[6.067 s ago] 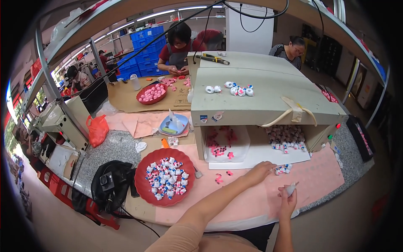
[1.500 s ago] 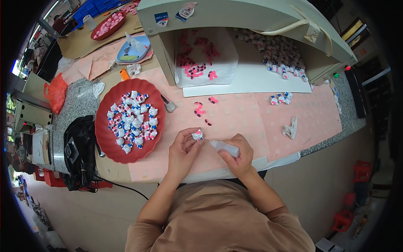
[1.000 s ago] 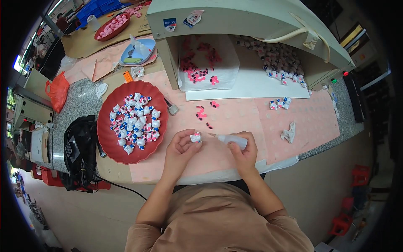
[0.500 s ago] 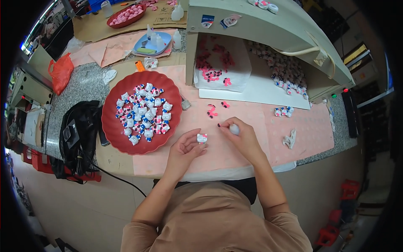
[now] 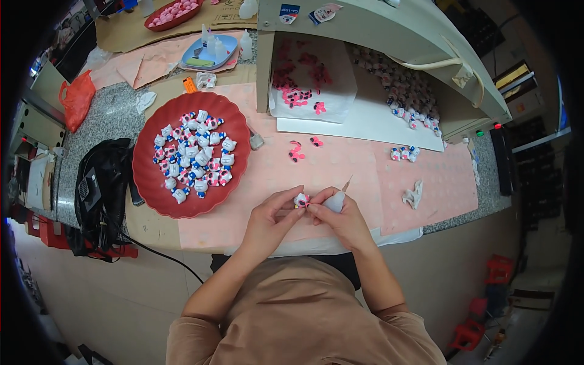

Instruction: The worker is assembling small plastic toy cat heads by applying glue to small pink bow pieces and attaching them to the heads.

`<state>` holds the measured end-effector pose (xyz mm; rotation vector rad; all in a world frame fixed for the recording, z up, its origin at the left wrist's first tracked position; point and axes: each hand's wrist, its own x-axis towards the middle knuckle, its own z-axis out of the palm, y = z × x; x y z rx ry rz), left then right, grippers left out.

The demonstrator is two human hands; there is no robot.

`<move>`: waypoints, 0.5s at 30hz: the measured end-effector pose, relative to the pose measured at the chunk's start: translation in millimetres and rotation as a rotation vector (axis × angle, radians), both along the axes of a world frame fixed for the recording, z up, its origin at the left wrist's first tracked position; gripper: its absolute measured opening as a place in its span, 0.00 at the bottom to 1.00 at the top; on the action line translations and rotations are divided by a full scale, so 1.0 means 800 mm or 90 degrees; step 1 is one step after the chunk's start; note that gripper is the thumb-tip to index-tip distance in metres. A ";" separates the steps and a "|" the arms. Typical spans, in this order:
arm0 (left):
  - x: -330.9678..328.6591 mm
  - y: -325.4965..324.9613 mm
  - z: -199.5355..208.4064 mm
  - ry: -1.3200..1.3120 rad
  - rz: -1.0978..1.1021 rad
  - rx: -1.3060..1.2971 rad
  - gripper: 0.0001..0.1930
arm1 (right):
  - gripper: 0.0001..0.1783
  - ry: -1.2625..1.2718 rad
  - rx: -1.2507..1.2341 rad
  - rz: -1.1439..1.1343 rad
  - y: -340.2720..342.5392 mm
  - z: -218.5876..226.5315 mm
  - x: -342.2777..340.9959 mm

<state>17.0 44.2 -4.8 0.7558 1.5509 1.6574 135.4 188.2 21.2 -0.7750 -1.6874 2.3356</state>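
My left hand (image 5: 269, 218) pinches a small white figurine (image 5: 300, 198) with pink on it between thumb and fingertips, just above the pink paper (image 5: 243, 228). Against it my right hand (image 5: 348, 224) presses thumb and fingertips, at a dark-and-pink bit on its face. Tucked in that same hand is a small whitish squeeze bottle (image 5: 334, 202), its thin needle tip pointing up and away. Beyond the hands lie a few pink-and-black sunglasses-shaped pieces (image 5: 295, 152). To the left, a scalloped red tray (image 5: 145, 185) holds many white, blue and pink figurines (image 5: 196, 155).
A grey open-fronted machine (image 5: 266, 73) stands at the back right, with pink pieces and rows of figurines inside. Several figurines (image 5: 404, 153) and a crumpled tissue (image 5: 413, 194) lie on the right. A blue tray (image 5: 228, 45) with bottles sits behind; a black bag (image 5: 100, 182) lies left.
My right hand has moved left to meet the figurine, and the dark-tipped piece it pinched is now at the figurine. My left hand has tilted the figurine. The whole view has shifted slightly.
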 end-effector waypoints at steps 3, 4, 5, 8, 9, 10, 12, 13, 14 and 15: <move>0.002 0.001 0.001 -0.002 -0.017 -0.007 0.23 | 0.05 0.000 -0.010 -0.009 -0.001 -0.001 0.002; 0.004 0.002 0.001 -0.012 -0.017 -0.002 0.23 | 0.06 0.002 -0.020 -0.017 -0.001 -0.001 0.003; 0.005 0.002 0.002 -0.011 -0.019 -0.004 0.23 | 0.06 0.003 -0.022 -0.020 -0.001 -0.001 0.004; 0.009 0.003 0.002 -0.015 -0.023 -0.004 0.23 | 0.10 0.005 -0.019 -0.036 0.002 -0.004 0.007; 0.011 0.003 0.002 0.005 -0.016 -0.003 0.22 | 0.11 0.002 -0.010 -0.032 0.003 -0.006 0.009; 0.012 0.004 0.002 0.025 -0.010 -0.003 0.22 | 0.12 -0.001 -0.002 -0.028 0.003 -0.008 0.010; 0.013 0.006 0.004 0.029 -0.006 0.002 0.21 | 0.12 -0.001 0.002 -0.033 0.005 -0.009 0.010; 0.013 0.006 0.004 0.032 0.001 0.009 0.20 | 0.13 -0.002 0.006 -0.034 0.006 -0.010 0.011; 0.013 0.007 0.003 0.033 -0.003 0.007 0.20 | 0.13 -0.001 0.005 -0.038 0.006 -0.009 0.013; 0.013 0.008 0.000 -0.012 -0.001 0.040 0.20 | 0.13 -0.005 0.013 -0.032 0.005 -0.006 0.013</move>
